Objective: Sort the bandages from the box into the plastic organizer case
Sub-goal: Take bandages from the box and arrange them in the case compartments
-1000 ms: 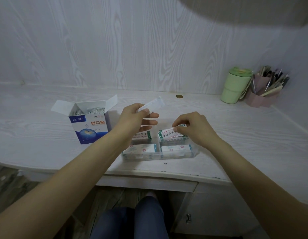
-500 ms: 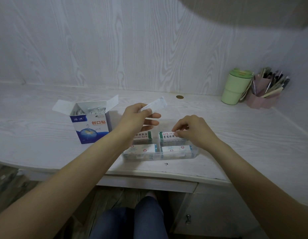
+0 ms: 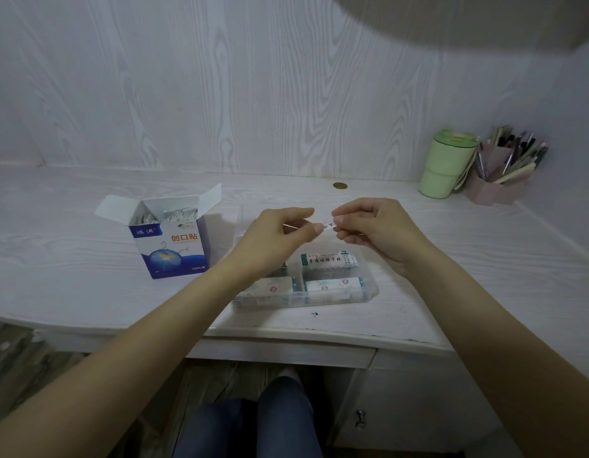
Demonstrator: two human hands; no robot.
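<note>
Both hands, left hand [image 3: 279,231] and right hand [image 3: 375,226], pinch 1 bandage [image 3: 326,223] between them, above the case [image 3: 369,292]; the open box [image 3: 170,246] stands to its left.

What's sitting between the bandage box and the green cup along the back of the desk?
In the head view, between the bandage box and green cup, only a small brass-coloured coin lies on the desk.
</note>
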